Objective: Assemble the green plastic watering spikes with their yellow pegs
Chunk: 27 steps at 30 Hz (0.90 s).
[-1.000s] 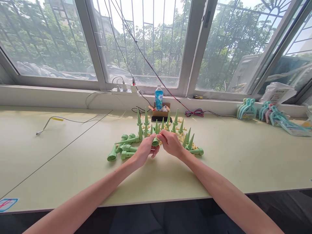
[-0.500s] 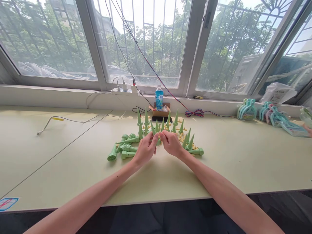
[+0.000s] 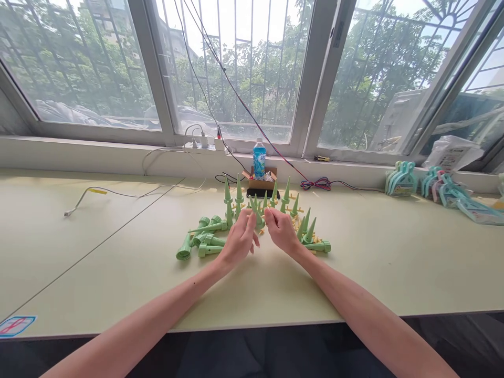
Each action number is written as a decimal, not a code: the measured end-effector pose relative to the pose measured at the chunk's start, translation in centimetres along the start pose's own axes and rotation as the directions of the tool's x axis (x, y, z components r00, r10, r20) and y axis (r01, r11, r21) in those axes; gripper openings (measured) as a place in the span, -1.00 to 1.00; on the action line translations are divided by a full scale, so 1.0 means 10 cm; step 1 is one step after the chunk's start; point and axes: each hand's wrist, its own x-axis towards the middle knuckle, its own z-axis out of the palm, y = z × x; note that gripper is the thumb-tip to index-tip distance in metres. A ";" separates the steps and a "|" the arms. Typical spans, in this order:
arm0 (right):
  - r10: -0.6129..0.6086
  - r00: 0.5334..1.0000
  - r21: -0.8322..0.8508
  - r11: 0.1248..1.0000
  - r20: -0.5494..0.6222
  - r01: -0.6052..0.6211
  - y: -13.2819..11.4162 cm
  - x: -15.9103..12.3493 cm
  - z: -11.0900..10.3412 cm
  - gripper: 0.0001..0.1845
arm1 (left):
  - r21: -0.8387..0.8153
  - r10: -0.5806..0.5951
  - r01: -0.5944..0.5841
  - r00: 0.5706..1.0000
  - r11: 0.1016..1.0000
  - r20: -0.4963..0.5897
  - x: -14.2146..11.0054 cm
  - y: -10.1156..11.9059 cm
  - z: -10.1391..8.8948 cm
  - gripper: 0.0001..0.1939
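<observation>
My left hand (image 3: pixel 240 237) is closed, thumb and forefinger pinching a green plastic spike (image 3: pixel 259 218) that tilts with its tip up. Just right of it, my right hand (image 3: pixel 280 229) is closed in a pinch at the same height; what its fingertips hold is hidden. Behind both hands, several green spikes (image 3: pixel 285 194) stand upright, some with small yellow side pieces. Left of my left hand lie several green spikes with ribbed caps (image 3: pixel 184 248). Beside my right hand are more upright spikes (image 3: pixel 310 231), a lying spike (image 3: pixel 323 246) and loose yellow pieces (image 3: pixel 298 226).
A blue-labelled bottle (image 3: pixel 259 157) stands by a small cardboard box (image 3: pixel 268 184), with a dark phone-like slab before it. A cable (image 3: pixel 118 192) lies left, and a coiled wire (image 3: pixel 317 184) lies at the back. Teal plastic items (image 3: pixel 401 178) line the back right.
My hands have moved slightly apart, the right one drawing away from the spike in my left. The left hand's lower fingers have loosened. The whole view has shifted a little.
</observation>
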 end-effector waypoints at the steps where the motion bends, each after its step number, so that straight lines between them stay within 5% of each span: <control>1: 0.007 1.000 0.005 1.000 -0.012 -0.007 0.01 0.00 0.00 -0.52 | -0.018 -0.028 0.028 1.000 0.999 0.009 0.01 0.00 0.00 -0.65; 10: -0.057 0.998 -0.048 0.997 0.001 0.057 0.00 -0.02 0.01 -0.54 | -0.259 -0.287 0.355 0.920 0.898 0.267 0.07 0.02 -0.05 -0.61; 18: -0.050 0.999 -0.044 0.998 0.015 0.050 0.02 -0.02 0.02 -0.53 | -0.366 -0.285 0.397 0.903 0.842 0.322 0.07 0.06 -0.08 -0.67; 27: -0.043 0.998 -0.040 0.998 0.045 0.045 0.03 -0.02 0.00 -0.55 | -0.295 -0.232 0.314 0.931 0.902 0.282 0.06 0.06 -0.08 -0.66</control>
